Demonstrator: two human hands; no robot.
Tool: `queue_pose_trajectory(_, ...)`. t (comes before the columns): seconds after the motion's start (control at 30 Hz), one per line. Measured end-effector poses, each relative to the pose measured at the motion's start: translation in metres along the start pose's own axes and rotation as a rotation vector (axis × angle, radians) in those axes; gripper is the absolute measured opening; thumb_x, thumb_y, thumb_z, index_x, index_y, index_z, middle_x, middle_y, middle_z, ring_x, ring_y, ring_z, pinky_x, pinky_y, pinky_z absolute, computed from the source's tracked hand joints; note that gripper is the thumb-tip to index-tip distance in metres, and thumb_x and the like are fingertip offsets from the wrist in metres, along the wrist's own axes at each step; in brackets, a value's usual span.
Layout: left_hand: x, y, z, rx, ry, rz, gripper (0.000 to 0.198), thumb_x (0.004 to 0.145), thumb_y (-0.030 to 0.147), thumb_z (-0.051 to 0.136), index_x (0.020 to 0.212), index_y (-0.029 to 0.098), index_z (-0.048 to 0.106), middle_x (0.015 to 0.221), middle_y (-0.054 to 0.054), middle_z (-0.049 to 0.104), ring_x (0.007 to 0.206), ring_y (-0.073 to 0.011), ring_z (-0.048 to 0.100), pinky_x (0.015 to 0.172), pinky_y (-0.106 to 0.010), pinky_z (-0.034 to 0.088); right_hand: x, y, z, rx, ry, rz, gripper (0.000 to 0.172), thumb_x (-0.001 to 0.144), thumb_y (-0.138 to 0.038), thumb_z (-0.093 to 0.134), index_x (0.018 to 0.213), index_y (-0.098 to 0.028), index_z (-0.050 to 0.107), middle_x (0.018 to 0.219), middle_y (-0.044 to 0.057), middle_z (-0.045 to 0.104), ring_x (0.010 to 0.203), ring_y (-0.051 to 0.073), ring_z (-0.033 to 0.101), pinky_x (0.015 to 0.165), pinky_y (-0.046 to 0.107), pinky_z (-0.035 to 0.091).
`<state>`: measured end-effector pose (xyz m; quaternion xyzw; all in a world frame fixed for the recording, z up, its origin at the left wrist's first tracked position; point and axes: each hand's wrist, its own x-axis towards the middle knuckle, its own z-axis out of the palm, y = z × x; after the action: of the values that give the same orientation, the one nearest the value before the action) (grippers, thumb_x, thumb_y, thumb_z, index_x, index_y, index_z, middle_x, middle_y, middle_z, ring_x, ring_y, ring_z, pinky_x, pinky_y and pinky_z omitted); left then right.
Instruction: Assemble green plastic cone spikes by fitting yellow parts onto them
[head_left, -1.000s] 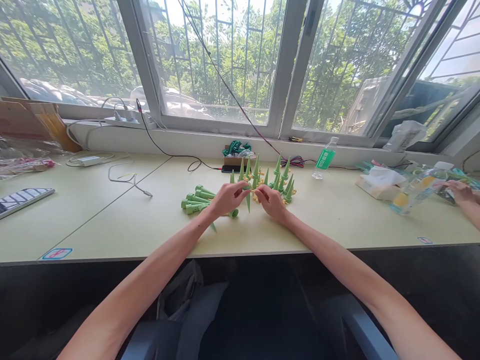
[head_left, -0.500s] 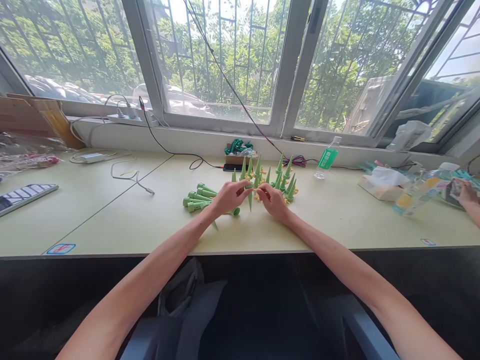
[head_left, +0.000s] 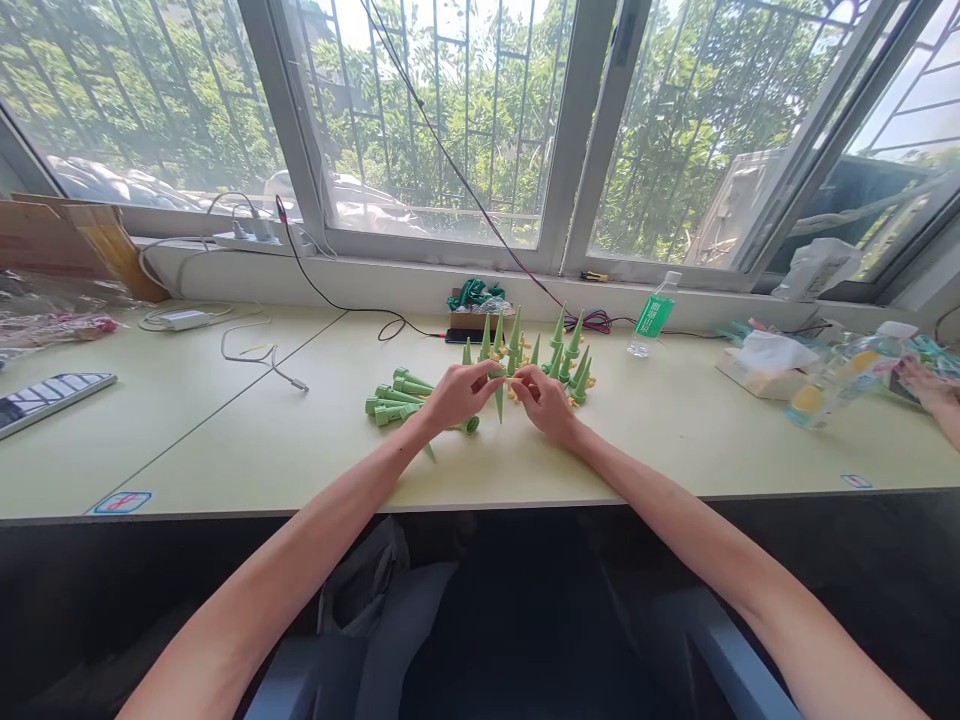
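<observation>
My left hand (head_left: 454, 395) is closed on a green cone-shaped spike (head_left: 499, 398) that points down toward the table. My right hand (head_left: 545, 400) meets it from the right, fingers pinched on a small yellow part (head_left: 513, 379) at the spike's top. Just behind my hands stand several upright green spikes with yellow fittings (head_left: 564, 355). To the left of my left hand lies a pile of green spikes on their sides (head_left: 394, 396). All rest on a pale green table (head_left: 262, 440).
A water bottle with a green label (head_left: 650, 315) stands at the back right. A small box with green cord (head_left: 472, 308) sits by the window sill. A white cable (head_left: 259, 355) and a keyboard (head_left: 49, 395) lie left. Another person's hand (head_left: 926, 385) works at the far right beside tissue and bottles.
My hands have stayed together on the spike with only slight finger movement. The other person's hand at the far right has shifted a little.
</observation>
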<state>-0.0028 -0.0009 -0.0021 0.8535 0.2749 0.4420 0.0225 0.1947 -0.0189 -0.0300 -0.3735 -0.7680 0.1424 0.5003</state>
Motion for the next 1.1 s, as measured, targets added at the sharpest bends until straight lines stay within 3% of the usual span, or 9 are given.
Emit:
queue_pose_trajectory(0.2,0.0001,0.0016,-0.0003,-0.003,-0.004,-0.001,0.020,0.091,0.034,0.056,0.095,0.018,0.066,0.049,0.009,0.038,0.047,-0.0077,0.028,0.051,-0.019,0.032,0.0009,-0.0032,-0.0033,-0.046,-0.001,0.003,0.036,0.098,-0.047,0.041,0.075,-0.021,0.049,0.058,-0.003,0.051,0.050,0.011,0.045,0.055,0.024,0.037)
queue_pose_trajectory(0.43,0.0001,-0.0019,0.0012,-0.005,0.004,0.009,0.023,0.092,0.036,0.055,0.097,0.017,0.066,0.050,0.008,0.041,0.047,-0.0071,0.028,0.051,-0.018,0.031,-0.0005,-0.0007,-0.0004,0.014,0.004,-0.012,0.030,0.095,-0.049,0.049,0.103,-0.020,0.051,0.064,-0.005,0.050,0.049,0.010,0.043,0.050,0.023,0.034)
queue_pose_trajectory(0.8,-0.0002,-0.0007,0.0006,-0.009,0.000,0.009,0.021,0.092,0.035,0.055,0.097,0.018,0.066,0.050,0.008,0.043,0.046,-0.0071,0.031,0.051,-0.018,0.033,0.0008,-0.0043,-0.0032,-0.016,-0.011,0.023,0.040,0.098,-0.053,0.040,0.074,-0.022,0.047,0.055,-0.004,0.052,0.049,0.012,0.047,0.055,0.025,0.039)
queue_pose_trajectory(1.1,0.0000,-0.0004,0.0010,0.000,0.005,0.006,0.022,0.091,0.036,0.057,0.096,0.017,0.066,0.050,0.008,0.042,0.047,-0.0069,0.029,0.051,-0.018,0.033,-0.0002,-0.0037,-0.0030,-0.076,-0.043,-0.002,0.038,0.095,-0.054,0.045,0.075,-0.021,0.048,0.053,-0.005,0.047,0.047,0.010,0.038,0.050,0.024,0.033)
